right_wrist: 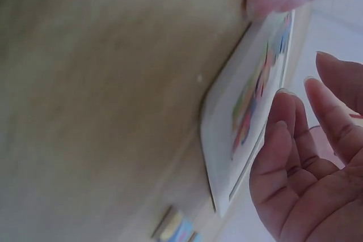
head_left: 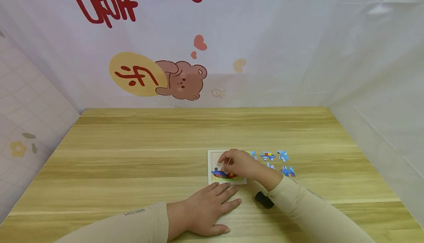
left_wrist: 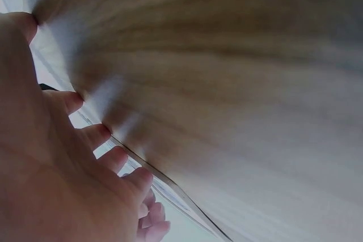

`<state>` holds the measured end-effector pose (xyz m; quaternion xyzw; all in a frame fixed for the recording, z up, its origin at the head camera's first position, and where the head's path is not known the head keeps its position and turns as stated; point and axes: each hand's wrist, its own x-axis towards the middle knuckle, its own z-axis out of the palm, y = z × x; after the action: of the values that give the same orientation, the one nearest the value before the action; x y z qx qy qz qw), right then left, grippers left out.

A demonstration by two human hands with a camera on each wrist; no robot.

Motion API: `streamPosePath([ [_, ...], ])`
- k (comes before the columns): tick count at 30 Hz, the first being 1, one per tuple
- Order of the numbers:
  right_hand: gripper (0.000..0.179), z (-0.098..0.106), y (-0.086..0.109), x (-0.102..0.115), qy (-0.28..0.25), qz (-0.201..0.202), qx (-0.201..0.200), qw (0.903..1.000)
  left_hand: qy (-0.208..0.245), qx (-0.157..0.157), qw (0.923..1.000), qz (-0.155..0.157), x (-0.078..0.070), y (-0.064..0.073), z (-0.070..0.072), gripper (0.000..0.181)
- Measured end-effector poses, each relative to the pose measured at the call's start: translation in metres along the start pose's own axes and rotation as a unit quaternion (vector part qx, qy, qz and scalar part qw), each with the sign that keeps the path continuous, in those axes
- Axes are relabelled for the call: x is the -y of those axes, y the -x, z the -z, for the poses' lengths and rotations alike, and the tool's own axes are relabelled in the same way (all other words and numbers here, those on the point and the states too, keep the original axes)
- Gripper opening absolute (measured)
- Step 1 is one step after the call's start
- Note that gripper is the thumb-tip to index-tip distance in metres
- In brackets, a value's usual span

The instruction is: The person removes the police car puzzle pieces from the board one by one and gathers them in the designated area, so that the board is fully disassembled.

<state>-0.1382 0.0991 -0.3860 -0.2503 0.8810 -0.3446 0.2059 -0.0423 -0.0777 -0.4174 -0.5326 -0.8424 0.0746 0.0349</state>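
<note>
A small white-rimmed jigsaw puzzle tray (head_left: 209, 167) lies on the table, its lower part filled with joined pieces (head_left: 219, 174) in blue, red and green. My left hand (head_left: 206, 210) rests palm down on the tabletop, fingers spread, fingertips right at the tray's near edge. Over the tray hovers my right hand (head_left: 243, 165), fingers loosely bent. In the right wrist view, the right thumb (right_wrist: 340, 80) stands apart from the fingers and nothing shows between them. Part of the tray is hidden beneath the right hand.
To the tray's right lie several loose jigsaw pieces, among them one with red and yellow (head_left: 267, 156) and a blue one (head_left: 288, 171). A black object (head_left: 264, 200) is beside the right sleeve. White printed cloth (head_left: 265, 52) hangs behind the wooden table (head_left: 132, 162).
</note>
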Motion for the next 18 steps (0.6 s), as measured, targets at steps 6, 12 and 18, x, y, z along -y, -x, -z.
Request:
streamPosePath([
  [6,0.012,-0.0055,-0.0036,0.0015,0.018,0.006,0.005,0.9998,-0.009,0.0,1.0,-0.001,-0.0004,-0.0002,0.0008,0.068],
  [12,0.013,-0.0087,-0.0062,0.0036,0.039,0.02,0.02,0.9988,-0.014,-0.005,0.9999,-0.003,-0.0003,-0.0001,0.002,0.067],
  [18,0.01,-0.0108,-0.0075,0.0042,0.052,0.032,0.023,0.9979,-0.009,-0.007,0.9999,0.0,-0.0004,-0.0002,0.0017,0.067],
])
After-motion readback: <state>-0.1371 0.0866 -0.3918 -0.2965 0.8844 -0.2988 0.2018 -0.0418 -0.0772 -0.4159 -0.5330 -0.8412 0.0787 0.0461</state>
